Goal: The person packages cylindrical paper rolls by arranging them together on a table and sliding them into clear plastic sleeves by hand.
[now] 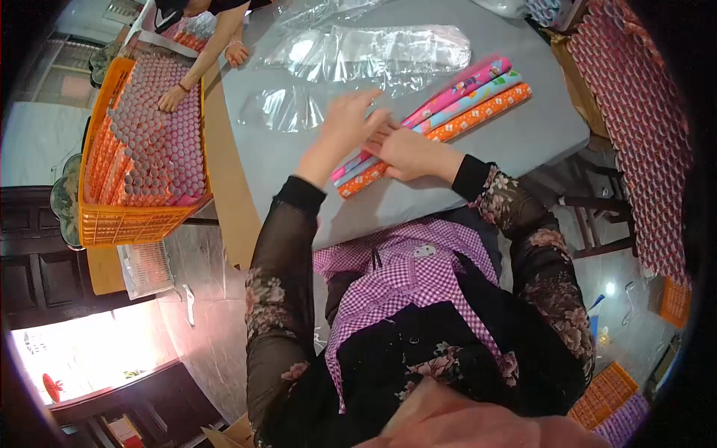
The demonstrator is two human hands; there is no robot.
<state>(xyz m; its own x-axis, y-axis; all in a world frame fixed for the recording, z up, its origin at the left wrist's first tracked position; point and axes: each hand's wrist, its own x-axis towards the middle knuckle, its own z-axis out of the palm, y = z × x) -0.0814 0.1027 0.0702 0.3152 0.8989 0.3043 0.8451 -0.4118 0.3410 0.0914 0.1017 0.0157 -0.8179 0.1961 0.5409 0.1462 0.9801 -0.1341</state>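
Hands [345, 123] partly open over patterned rolls [478, 112]

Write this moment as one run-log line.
left hand: open, by rolls; right hand: over rolls; rolls: pink, blue, orange; clear plastic: beyond

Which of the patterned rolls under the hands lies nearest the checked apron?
The orange roll with pale motifs: it is outermost toward the apron, while the light blue roll separates it from pink.

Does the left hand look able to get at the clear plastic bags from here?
Probably yes: the clear plastic bags lie on the table just beyond the left hand, and the patterned rolls don't seem to block it.
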